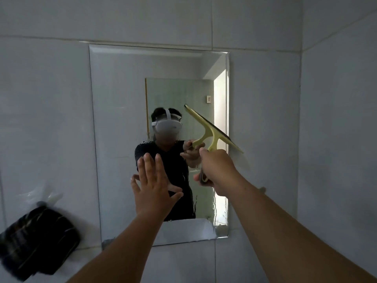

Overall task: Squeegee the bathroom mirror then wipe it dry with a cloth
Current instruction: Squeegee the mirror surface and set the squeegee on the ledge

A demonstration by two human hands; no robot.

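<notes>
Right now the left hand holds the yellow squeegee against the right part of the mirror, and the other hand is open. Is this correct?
Not quite. The head view shows the right hand holding the yellow squeegee at the mirror's right part; the left hand is the open one.

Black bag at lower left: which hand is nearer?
Left. The left hand, open with fingers spread before the mirror, is right of the black bag. The right hand, gripping the squeegee, is farther right.
</notes>
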